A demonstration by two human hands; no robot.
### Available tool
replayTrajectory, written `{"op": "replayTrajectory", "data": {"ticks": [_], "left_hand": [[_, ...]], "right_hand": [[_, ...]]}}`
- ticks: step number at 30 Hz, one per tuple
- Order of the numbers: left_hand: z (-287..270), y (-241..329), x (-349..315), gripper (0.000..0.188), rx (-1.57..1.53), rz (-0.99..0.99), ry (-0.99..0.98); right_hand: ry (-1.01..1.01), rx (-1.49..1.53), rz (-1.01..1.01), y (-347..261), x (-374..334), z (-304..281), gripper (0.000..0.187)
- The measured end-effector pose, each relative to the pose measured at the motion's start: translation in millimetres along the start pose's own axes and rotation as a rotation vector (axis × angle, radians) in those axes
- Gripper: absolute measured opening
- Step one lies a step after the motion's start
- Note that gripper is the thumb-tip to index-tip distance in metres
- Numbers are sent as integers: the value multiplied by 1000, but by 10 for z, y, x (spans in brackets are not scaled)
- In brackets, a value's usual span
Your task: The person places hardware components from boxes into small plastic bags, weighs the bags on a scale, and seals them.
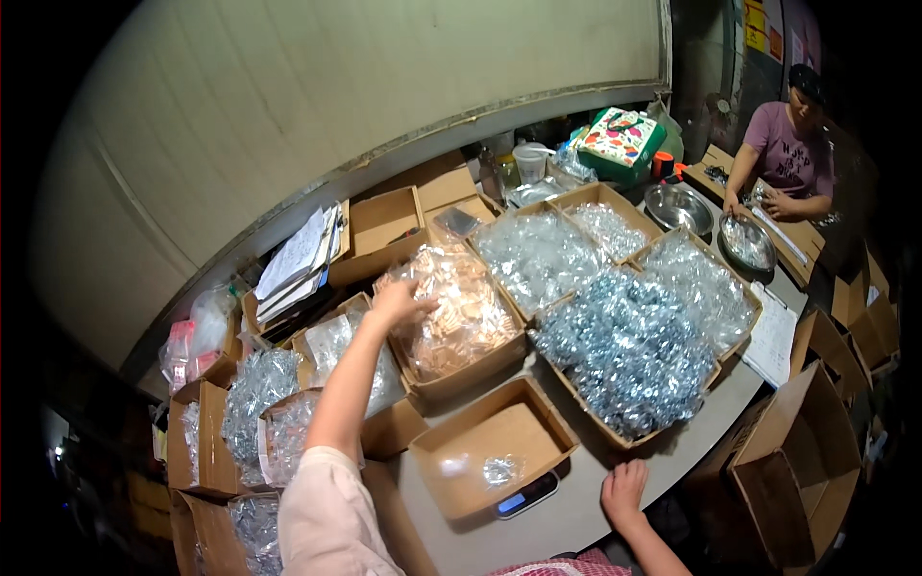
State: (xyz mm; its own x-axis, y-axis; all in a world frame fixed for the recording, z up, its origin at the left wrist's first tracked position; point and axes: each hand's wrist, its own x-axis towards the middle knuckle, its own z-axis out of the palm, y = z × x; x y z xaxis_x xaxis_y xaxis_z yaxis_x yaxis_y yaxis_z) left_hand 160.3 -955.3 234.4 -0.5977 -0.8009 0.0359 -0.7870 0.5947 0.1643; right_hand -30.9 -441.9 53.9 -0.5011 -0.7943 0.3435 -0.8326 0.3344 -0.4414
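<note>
On the crowded table (576, 509), left hand (399, 302) fingers touch the bagged-parts box (461, 370).

Packing workshop: cartons (629, 350) of bagged hardware, scale (523, 499).

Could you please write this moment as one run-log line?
left hand: open, reaching into box of tan packets | right hand: resting open on table | scale: bears carton, one small bag inside
</note>
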Motion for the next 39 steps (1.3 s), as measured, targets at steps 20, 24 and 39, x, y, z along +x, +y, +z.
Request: {"op": "replayTrajectory", "data": {"ticks": [20, 24, 39], "left_hand": [[167, 1031, -491, 86, -55, -276, 27], [369, 866, -469, 44, -192, -283, 261], [283, 1286, -1899, 11, -698, -30, -417]], "right_hand": [[-422, 567, -364, -764, 4550, -333, 35], [-499, 550, -418, -797, 4895, 45, 33], [-595, -7, -456, -421, 5199, 351, 26]]}}
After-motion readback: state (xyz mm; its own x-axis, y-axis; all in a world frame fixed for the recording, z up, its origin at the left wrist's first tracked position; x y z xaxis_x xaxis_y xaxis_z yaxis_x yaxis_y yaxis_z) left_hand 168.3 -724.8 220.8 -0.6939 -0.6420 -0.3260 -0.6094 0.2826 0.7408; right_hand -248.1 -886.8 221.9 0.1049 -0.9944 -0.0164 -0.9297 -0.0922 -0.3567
